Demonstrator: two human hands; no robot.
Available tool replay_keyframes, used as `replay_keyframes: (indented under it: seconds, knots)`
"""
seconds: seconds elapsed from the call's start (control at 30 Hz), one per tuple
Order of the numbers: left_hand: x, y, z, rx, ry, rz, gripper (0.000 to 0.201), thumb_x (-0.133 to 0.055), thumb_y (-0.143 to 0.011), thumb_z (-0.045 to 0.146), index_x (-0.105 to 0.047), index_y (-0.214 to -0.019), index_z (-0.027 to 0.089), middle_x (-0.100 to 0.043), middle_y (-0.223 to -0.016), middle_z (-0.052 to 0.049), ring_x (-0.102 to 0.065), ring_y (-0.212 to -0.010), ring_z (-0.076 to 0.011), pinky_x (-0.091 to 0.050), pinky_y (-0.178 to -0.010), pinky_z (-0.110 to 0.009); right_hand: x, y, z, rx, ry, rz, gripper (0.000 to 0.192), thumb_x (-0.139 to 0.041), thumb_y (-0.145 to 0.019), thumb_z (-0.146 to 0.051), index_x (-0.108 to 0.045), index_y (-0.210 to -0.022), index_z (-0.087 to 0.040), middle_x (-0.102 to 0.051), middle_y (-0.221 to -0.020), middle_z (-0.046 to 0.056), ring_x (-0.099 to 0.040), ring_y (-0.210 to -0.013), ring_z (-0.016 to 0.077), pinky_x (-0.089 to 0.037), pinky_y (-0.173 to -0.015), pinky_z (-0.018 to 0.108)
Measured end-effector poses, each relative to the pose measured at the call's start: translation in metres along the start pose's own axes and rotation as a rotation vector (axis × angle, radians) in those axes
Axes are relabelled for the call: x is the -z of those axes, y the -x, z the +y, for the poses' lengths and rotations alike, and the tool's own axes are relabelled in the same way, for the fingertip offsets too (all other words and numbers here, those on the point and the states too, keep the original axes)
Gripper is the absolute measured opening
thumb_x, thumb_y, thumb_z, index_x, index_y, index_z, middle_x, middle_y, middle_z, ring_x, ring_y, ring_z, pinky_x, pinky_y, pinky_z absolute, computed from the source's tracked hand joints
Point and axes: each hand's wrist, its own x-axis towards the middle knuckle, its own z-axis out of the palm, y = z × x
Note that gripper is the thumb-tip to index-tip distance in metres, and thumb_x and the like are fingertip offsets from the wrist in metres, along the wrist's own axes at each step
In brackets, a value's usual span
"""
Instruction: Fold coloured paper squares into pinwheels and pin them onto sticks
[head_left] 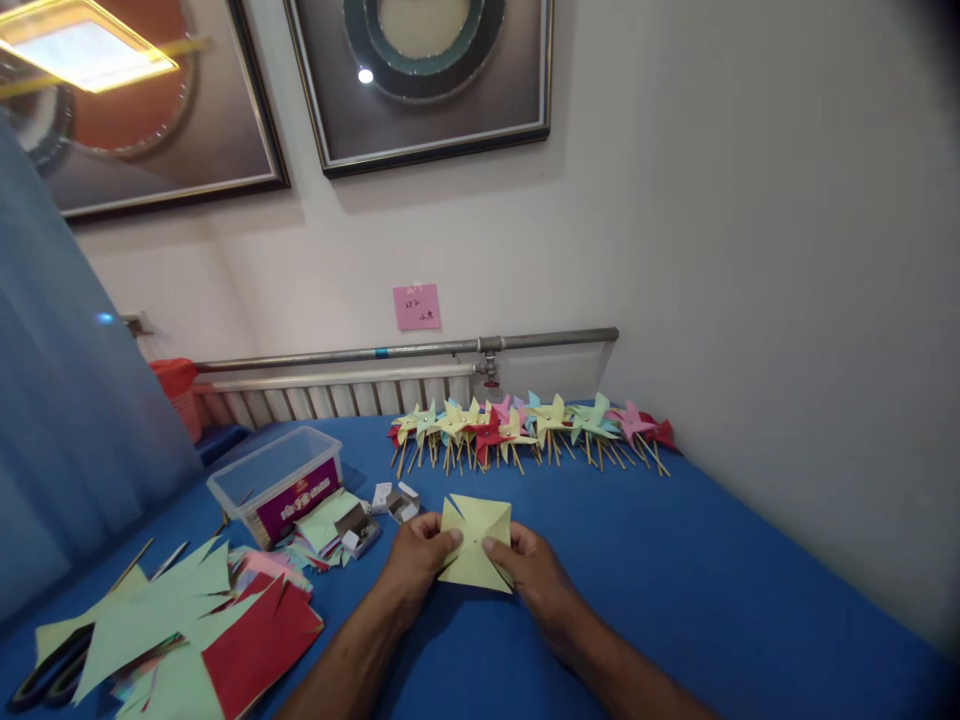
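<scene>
A pale yellow paper square with slits running in from its corners is held up above the blue table, a small dark dot at its middle. My left hand pinches its left edge, thumb on the front face. On the opposite edge, my right hand grips with the thumb pressed near the centre dot. The fingers behind the paper are partly hidden. Just beyond my left hand sit small open boxes, one a grey box with tiny contents too small to name.
Finished paper pinwheels on sticks lie in a row along the back. At the left are a clear plastic tub, slit green sheets, red sheets and black-handled scissors. A metal pipe runs along the wall.
</scene>
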Motion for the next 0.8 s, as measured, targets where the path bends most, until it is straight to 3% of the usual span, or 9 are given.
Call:
replay_keyframes:
  seconds: [0.27, 0.5, 0.6, 0.8]
  knots:
    - [-0.006, 0.006, 0.01, 0.012, 0.024, -0.031, 0.045, -0.093, -0.054, 0.047, -0.07, -0.075, 0.015, -0.076, -0.071, -0.007, -0.064, -0.058, -0.0165, -0.048, -0.062, -0.029, -0.009, 0.016, -0.021, -0.038, -0.19, -0.073, 0.057, -0.087, -0.07, -0.054, -0.074, -0.11, -0.015, -0.082, -0.098, 0.012, -0.076, -0.092, 0.0306, -0.056, -0.091, 0.046]
    - [-0.007, 0.005, 0.012, -0.012, -0.08, 0.047, 0.039, -0.091, -0.055, 0.042, -0.067, -0.072, 0.016, -0.07, -0.063, -0.002, -0.059, -0.053, -0.0138, -0.043, -0.055, -0.025, -0.006, 0.007, -0.007, -0.064, -0.095, -0.013, 0.054, -0.085, -0.07, -0.054, -0.075, -0.105, -0.014, -0.082, -0.094, 0.012, -0.076, -0.084, 0.0283, -0.057, -0.082, 0.041]
    - [-0.008, 0.005, 0.017, -0.077, -0.133, 0.118, 0.035, -0.087, -0.056, 0.041, -0.066, -0.07, 0.017, -0.067, -0.06, 0.0, -0.055, -0.052, -0.0125, -0.041, -0.054, -0.024, -0.005, 0.005, -0.003, -0.058, -0.068, 0.025, 0.053, -0.086, -0.069, -0.053, -0.075, -0.103, -0.014, -0.082, -0.092, 0.011, -0.076, -0.082, 0.0273, -0.057, -0.079, 0.039]
    - [-0.011, 0.009, 0.02, -0.22, -0.27, 0.167, 0.027, -0.078, -0.064, 0.04, -0.063, -0.068, 0.018, -0.058, -0.059, 0.004, -0.047, -0.054, -0.0109, -0.037, -0.054, -0.023, -0.005, 0.007, -0.005, -0.073, -0.046, -0.027, 0.053, -0.082, -0.073, -0.056, -0.075, -0.103, -0.013, -0.081, -0.09, 0.011, -0.075, -0.078, 0.0253, -0.056, -0.072, 0.036]
